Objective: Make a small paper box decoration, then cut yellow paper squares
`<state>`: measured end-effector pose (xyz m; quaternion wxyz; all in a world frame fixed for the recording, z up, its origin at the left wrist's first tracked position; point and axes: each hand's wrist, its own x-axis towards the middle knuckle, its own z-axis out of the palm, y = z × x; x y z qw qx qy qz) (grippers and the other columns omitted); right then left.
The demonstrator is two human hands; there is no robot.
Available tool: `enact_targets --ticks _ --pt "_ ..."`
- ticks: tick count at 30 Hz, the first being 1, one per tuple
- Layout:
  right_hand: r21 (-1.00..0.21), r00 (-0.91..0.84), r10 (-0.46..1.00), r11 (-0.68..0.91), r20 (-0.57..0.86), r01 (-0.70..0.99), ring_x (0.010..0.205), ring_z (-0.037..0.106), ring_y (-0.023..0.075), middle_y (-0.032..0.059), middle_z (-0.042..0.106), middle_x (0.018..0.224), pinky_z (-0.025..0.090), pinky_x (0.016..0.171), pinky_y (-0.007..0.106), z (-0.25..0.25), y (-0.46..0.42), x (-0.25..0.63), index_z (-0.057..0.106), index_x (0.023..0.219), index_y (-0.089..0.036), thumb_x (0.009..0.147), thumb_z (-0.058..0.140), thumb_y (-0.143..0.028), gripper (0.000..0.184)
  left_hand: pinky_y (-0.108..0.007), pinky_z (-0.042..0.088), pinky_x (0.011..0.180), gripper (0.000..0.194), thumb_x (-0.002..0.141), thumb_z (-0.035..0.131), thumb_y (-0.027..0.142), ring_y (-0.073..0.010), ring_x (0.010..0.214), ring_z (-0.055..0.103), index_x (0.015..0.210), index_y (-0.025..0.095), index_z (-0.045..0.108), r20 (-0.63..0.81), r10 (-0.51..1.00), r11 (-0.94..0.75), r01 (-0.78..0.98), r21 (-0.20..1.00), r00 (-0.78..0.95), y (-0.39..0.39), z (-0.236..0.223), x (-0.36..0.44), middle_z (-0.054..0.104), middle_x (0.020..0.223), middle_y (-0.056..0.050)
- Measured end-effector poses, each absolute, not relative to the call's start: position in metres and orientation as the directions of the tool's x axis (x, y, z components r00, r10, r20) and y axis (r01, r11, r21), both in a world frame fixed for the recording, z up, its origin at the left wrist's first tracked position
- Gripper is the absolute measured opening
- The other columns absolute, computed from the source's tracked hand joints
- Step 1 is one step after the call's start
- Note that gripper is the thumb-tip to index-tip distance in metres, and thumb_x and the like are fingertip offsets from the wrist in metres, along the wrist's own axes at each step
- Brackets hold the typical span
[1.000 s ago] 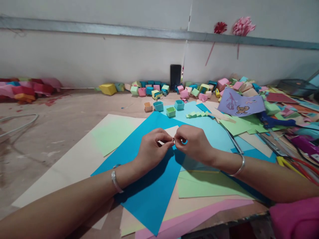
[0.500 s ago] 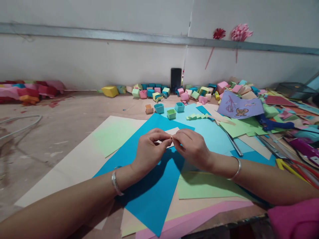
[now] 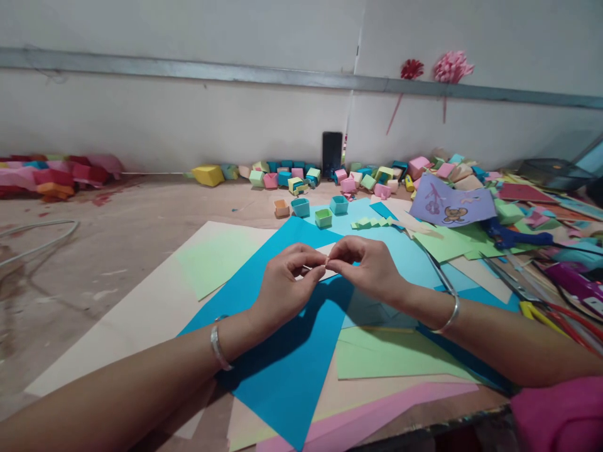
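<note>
While the pale paper piece [image 3: 326,266] sits between them, both hands [image 3: 326,265] pinch it, fingertips nearly closed.

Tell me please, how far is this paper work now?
Done, it seems: four open boxes, standing folded. In hand: left hand and right hand pinch a tiny piece, mostly hidden. Possibly left: the blue sheet lies flat, unfolded; the total wanted is not shown.

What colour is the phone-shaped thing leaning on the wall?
Black; the phone-shaped thing shows in the head view.
</note>
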<state>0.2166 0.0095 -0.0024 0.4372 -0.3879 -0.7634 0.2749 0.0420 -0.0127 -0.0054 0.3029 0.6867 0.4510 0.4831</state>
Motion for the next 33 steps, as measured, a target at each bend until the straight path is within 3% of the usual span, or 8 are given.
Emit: enact_targets --ticks 5,11,16,20,23,27,31,33 --pt "-0.664 -0.330 0.807 0.591 0.490 0.458 0.062 0.061 0.0105 -0.0002 0.071 0.074 0.045 0.059 0.021 -0.005 0.011 0.216 0.067 0.080 -0.018 0.081 0.066 -0.019 0.002 -0.022 0.055 0.056 0.009 0.075 0.074 0.027 -0.0144 0.071 0.065 0.076 0.018 0.074 0.370 0.919 -0.394 0.300 0.869 0.134 -0.011 -0.006 0.042 0.067 0.082 -0.004" --pt "-0.450 -0.421 0.757 0.642 0.499 0.621 0.058 0.054 0.0114 0.0009 0.066 0.066 0.035 0.057 0.024 -0.012 0.009 0.217 0.066 0.074 -0.017 0.090 0.060 -0.027 0.020 -0.022 0.054 0.051 0.015 0.083 0.066 0.031 -0.0134 0.067 0.063 0.077 0.018 0.071 0.338 0.929 -0.369 0.285 0.885 0.153 -0.010 -0.010 0.042 0.064 0.082 -0.004" --pt "-0.472 -0.431 0.734 0.672 0.525 0.571 0.052 0.047 0.0086 -0.0016 0.060 0.060 0.031 0.054 0.022 -0.007 0.009 0.217 0.061 0.067 -0.017 0.085 0.059 -0.021 0.019 -0.023 0.055 0.051 0.014 0.086 0.062 0.031 -0.0151 0.070 0.063 0.083 0.018 0.066 0.259 0.945 -0.304 0.243 0.921 0.201 -0.012 -0.007 0.044 0.062 0.083 -0.004" --pt "-0.476 -0.472 0.664 0.746 0.580 0.465 0.051 0.043 0.0074 -0.0029 0.056 0.057 0.032 0.053 0.021 -0.002 0.006 0.217 0.060 0.064 -0.017 0.086 0.057 -0.021 0.022 -0.021 0.045 0.044 0.016 0.085 0.061 0.032 -0.0095 0.053 0.054 0.078 0.018 0.064 0.255 0.943 -0.297 0.196 0.935 0.215 -0.012 -0.004 0.042 0.058 0.073 0.000" --pt "-0.470 -0.460 0.637 0.769 0.619 0.433 0.051 0.042 0.0074 -0.0023 0.055 0.056 0.032 0.053 0.022 -0.001 0.000 0.217 0.059 0.061 -0.016 0.085 0.056 -0.019 0.024 -0.020 0.037 0.041 0.020 0.083 0.063 0.036 -0.0077 0.045 0.046 0.075 0.018 0.064 0.128 0.958 -0.169 0.144 0.975 0.257 -0.010 0.000 0.040 0.055 0.060 0.002" --pt "-0.601 -0.424 0.714 0.699 0.557 0.388 0.052 0.042 0.0076 -0.0017 0.055 0.056 0.032 0.052 0.023 0.000 -0.002 0.217 0.060 0.061 -0.016 0.082 0.059 -0.018 0.021 -0.019 0.035 0.041 0.029 0.078 0.070 0.044 -0.0075 0.044 0.045 0.070 0.016 0.065 -0.023 0.953 -0.014 0.121 0.993 0.303 -0.007 0.006 0.039 0.056 0.056 0.002" --pt "-0.932 -0.363 0.896 0.328 0.255 0.155 0.053 0.051 0.0091 -0.0005 0.062 0.060 0.039 0.051 0.023 -0.004 0.012 0.217 0.065 0.069 -0.017 0.081 0.068 -0.034 0.021 -0.018 0.036 0.041 0.034 0.073 0.076 0.048 -0.0088 0.047 0.050 0.083 0.016 0.069 -0.050 0.980 0.046 0.023 0.999 0.193 -0.004 0.005 0.038 0.060 0.059 0.001" --pt "-0.988 -0.362 0.920 0.154 0.152 -0.025 0.054 0.055 0.0097 0.0004 0.066 0.064 0.044 0.053 0.023 -0.007 0.020 0.216 0.066 0.073 -0.017 0.078 0.073 -0.041 0.026 -0.019 0.041 0.044 0.042 0.072 0.079 0.047 -0.0105 0.053 0.056 0.100 0.018 0.068 -0.093 0.982 0.114 -0.127 0.985 0.166 -0.003 0.003 0.038 0.063 0.064 0.000"
